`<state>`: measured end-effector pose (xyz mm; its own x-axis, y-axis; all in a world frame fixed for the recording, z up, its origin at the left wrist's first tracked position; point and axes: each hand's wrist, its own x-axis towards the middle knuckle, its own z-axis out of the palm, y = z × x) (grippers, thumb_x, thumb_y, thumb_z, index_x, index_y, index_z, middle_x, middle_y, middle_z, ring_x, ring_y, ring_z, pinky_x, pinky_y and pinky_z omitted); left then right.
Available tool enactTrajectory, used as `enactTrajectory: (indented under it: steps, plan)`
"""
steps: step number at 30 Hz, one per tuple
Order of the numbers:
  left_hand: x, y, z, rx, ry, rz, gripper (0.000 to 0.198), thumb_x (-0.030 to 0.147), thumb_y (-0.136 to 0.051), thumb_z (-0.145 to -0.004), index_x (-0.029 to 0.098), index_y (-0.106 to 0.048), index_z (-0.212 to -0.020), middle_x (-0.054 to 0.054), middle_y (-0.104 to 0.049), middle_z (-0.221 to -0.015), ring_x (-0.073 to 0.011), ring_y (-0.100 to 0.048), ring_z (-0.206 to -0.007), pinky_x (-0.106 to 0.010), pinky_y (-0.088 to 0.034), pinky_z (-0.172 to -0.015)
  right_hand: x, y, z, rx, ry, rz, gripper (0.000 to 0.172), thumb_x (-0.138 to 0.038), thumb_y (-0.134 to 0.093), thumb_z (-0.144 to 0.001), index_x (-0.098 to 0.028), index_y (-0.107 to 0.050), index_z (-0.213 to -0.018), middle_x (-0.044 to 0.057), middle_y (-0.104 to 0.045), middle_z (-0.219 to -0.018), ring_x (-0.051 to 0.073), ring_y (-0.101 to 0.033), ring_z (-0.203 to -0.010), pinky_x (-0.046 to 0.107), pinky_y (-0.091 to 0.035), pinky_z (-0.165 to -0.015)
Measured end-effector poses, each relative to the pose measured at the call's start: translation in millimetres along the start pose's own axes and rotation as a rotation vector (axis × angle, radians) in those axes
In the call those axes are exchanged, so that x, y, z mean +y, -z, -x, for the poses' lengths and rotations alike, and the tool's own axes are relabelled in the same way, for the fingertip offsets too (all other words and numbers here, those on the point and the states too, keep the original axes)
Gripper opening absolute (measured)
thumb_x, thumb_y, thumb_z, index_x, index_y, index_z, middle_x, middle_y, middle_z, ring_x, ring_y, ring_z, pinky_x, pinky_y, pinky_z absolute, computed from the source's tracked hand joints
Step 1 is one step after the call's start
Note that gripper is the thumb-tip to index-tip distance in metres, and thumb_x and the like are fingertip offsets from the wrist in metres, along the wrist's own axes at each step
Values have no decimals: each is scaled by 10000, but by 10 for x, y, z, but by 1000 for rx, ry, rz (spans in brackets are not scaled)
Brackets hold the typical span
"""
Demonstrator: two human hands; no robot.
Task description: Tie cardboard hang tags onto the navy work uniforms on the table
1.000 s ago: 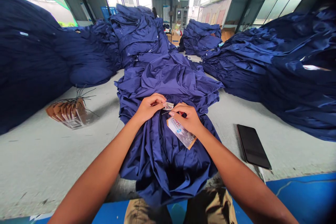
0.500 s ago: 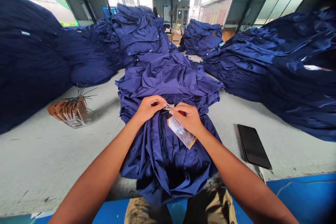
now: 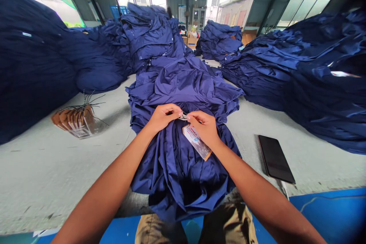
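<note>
Left hand (image 3: 166, 117) and right hand (image 3: 203, 125) are pinching the label (image 3: 182, 117), nearly closed; one tag (image 3: 197, 142) is seemingly being fastened, more tags (image 3: 74, 120) are waiting on the tabletop (image 3: 37, 183).

With our left hand (image 3: 166, 117) we pinch a small white label (image 3: 182, 117) on a navy garment (image 3: 164, 167); our right hand (image 3: 203, 125) has its fingertips at the label's three-o'clock end, clasping label or cord, we cannot tell which. Clocked from the label, we see a printed hang tag (image 3: 197, 142) at five o'clock, a bundle of brown tags (image 3: 74, 119) at nine and a dark phone (image 3: 276, 159) at four on the table (image 3: 42, 183). Navy piles stand at ten (image 3: 100, 59), eleven (image 3: 151, 34), one (image 3: 219, 40) and two (image 3: 300, 65).
</note>
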<state>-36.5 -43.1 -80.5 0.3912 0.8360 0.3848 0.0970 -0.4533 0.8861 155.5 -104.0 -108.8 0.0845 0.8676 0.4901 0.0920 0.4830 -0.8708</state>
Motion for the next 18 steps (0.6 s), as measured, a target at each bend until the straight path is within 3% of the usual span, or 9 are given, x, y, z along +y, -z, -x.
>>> enactTrajectory:
  steps: [7,13,18]
  plan:
    - [25,3,0,-26,17,14,245,382,-853,-761,155,-785,-824,-40,-738,-771,-142,-628,-694,-270,-475,-705,-2,17,0,-36,176,110,118,-236,-673,-884,-228,-781,-835,6,-686,-785,132,-573,-640,275,-453,-617]
    - [13,8,-2,-53,28,14,233,389,-849,-771,171,-825,-848,-75,-791,-893,-177,-685,-792,-295,-503,-776,-11,10,-6,-36,168,149,119,-217,-664,-870,-221,-766,-810,0,-666,-760,125,-556,-627,265,-448,-609]
    - [23,7,-6,-55,18,9,245,407,-845,-776,173,-827,-848,-76,-785,-873,-184,-682,-784,-301,-510,-763,-31,20,-9,-53,160,160,116,-207,-654,-848,-215,-748,-780,2,-658,-758,124,-555,-624,263,-452,-610]
